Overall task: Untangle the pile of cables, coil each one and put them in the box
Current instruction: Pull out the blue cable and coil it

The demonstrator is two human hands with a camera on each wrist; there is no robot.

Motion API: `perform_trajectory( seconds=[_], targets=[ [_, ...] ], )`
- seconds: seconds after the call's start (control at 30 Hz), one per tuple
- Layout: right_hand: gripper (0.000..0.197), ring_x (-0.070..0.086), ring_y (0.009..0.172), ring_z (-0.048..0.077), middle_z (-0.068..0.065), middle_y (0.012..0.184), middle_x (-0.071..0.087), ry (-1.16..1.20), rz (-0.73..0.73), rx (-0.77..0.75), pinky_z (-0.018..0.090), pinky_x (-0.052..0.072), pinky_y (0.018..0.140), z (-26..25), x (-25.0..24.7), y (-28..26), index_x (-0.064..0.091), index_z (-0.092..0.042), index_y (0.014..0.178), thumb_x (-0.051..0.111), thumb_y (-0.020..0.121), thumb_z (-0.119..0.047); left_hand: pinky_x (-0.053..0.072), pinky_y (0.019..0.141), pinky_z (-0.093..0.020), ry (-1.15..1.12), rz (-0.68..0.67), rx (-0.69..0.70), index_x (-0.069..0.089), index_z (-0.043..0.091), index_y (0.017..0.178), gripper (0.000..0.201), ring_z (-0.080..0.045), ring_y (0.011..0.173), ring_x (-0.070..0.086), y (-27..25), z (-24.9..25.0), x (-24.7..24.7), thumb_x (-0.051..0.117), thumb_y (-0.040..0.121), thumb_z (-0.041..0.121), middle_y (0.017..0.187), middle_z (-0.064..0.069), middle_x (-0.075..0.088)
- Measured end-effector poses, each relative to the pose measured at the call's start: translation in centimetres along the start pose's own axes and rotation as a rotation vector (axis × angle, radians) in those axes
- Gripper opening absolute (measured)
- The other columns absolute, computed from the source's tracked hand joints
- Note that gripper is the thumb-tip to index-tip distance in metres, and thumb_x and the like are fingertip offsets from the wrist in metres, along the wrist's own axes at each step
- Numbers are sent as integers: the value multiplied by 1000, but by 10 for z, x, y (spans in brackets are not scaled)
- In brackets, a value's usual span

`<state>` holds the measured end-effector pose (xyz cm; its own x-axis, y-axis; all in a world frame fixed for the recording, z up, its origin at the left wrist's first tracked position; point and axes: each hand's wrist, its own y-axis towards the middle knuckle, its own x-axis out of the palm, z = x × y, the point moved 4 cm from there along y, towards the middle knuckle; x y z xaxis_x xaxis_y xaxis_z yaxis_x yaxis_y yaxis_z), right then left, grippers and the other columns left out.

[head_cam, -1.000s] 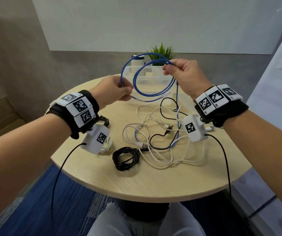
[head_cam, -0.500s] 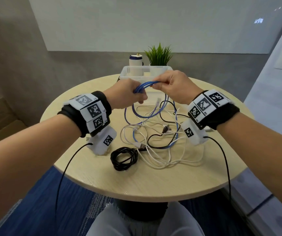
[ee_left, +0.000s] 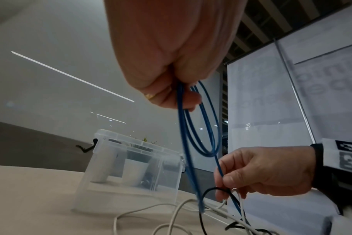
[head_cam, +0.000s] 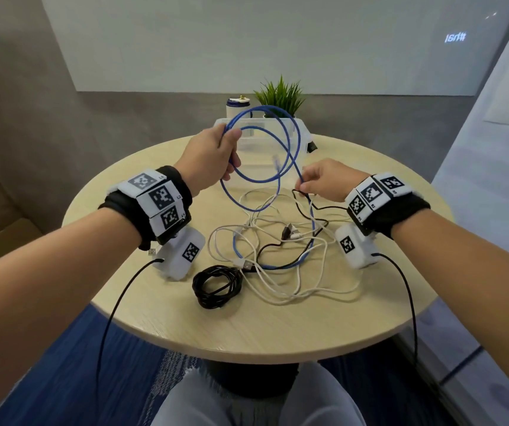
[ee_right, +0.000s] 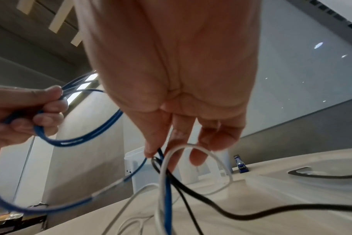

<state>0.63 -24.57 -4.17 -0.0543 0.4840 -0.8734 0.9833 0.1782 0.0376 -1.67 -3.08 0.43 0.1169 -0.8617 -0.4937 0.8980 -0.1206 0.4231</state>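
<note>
My left hand (head_cam: 216, 155) is raised over the table's far side and grips a few loops of the blue cable (head_cam: 281, 142). In the left wrist view the blue cable (ee_left: 203, 120) hangs from my left hand (ee_left: 177, 89). My right hand (head_cam: 314, 184) is lower, just above the pile, and pinches the blue cable's running end where it enters the tangle. In the right wrist view my right hand (ee_right: 161, 152) pinches the blue cable (ee_right: 167, 198), with a white cable (ee_right: 191, 147) and a black cable (ee_right: 211, 205) crossing there. The clear plastic box (head_cam: 302, 130) stands behind the loops.
A tangle of white cables (head_cam: 293, 272) and a thin black cable (head_cam: 278, 244) lies mid-table. A coiled black cable (head_cam: 216, 285) sits near the front left. Behind the box stand a small potted plant (head_cam: 279, 95) and a white bottle (head_cam: 237, 107). The round table's edge (head_cam: 247, 348) is close.
My left hand rose with the blue loops, which spread wide. My right hand let go of the coil, dropped to the right and took the cable lower down by the pile.
</note>
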Motion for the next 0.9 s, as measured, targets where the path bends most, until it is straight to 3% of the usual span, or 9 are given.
perform_trajectory(
  seconds=[0.2, 0.3, 0.33, 0.47, 0.57, 0.67, 0.73, 0.8, 0.9],
  targets=[
    [20, 60, 89, 25, 12, 97, 65, -29, 263, 7, 22, 39, 69, -7, -24, 9, 68, -5, 100, 54, 94, -18, 44, 43, -14, 23, 13, -19, 48, 15, 80, 29, -8, 48, 48, -1, -5, -3, 35, 102, 28, 70, -3, 60],
    [16, 61, 68, 16, 12, 90, 62, 216, 386, -13, 14, 44, 45, -12, -38, 12, 61, -7, 98, 47, 97, -15, 45, 45, -17, 150, -106, -72, 51, 11, 89, 25, -12, 51, 50, -1, -15, -1, 37, 101, 28, 72, -5, 61],
    [14, 61, 64, 16, 10, 86, 62, 292, 428, -29, 15, 46, 44, -13, -42, 13, 60, -9, 96, 48, 97, -15, 45, 46, -18, 194, -157, -94, 51, 9, 93, 24, -14, 52, 51, -2, -19, 1, 37, 101, 27, 73, -6, 62],
    [10, 60, 59, 10, -2, 73, 63, 379, 520, -151, 21, 54, 59, -27, -51, 6, 68, -13, 92, 58, 91, -10, 47, 52, -24, 306, -224, -147, 48, 7, 102, 19, -17, 57, 54, -4, -29, 5, 38, 101, 23, 82, -12, 64],
    [13, 61, 62, 11, -3, 74, 64, 329, 524, -251, 22, 52, 60, -41, -50, -1, 69, -21, 91, 59, 91, -12, 40, 55, -21, 393, -88, -35, 48, 9, 101, 13, -8, 62, 54, 0, -24, -2, 43, 98, 20, 93, -10, 66],
    [15, 64, 68, 15, 0, 81, 65, 304, 477, -299, 25, 53, 64, -51, -43, -1, 69, -22, 93, 56, 92, -14, 35, 56, -22, 419, -15, 56, 50, 12, 99, 9, -10, 66, 53, 5, -14, -6, 45, 96, 18, 93, -8, 68],
    [17, 58, 67, 7, -2, 82, 63, 240, 457, -348, 17, 47, 67, -57, -40, -2, 72, -17, 100, 57, 92, -11, 37, 57, -23, 421, -7, 82, 52, 11, 104, 13, -9, 65, 53, 6, -9, -6, 45, 96, 18, 92, -7, 68],
    [19, 51, 66, -1, -5, 83, 61, 166, 453, -403, 6, 38, 65, -64, -38, -4, 72, -13, 105, 59, 91, -10, 41, 61, -27, 433, 2, 117, 49, 12, 111, 16, -16, 68, 56, 6, -4, -5, 47, 97, 21, 90, -7, 67],
    [19, 51, 73, 3, -5, 87, 60, 89, 445, -486, -1, 33, 65, -74, -35, -8, 73, -9, 106, 61, 90, -9, 38, 61, -28, 473, -50, 169, 45, 15, 115, 21, -18, 66, 52, 4, 0, 0, 48, 97, 27, 84, -5, 59]
  ],
)
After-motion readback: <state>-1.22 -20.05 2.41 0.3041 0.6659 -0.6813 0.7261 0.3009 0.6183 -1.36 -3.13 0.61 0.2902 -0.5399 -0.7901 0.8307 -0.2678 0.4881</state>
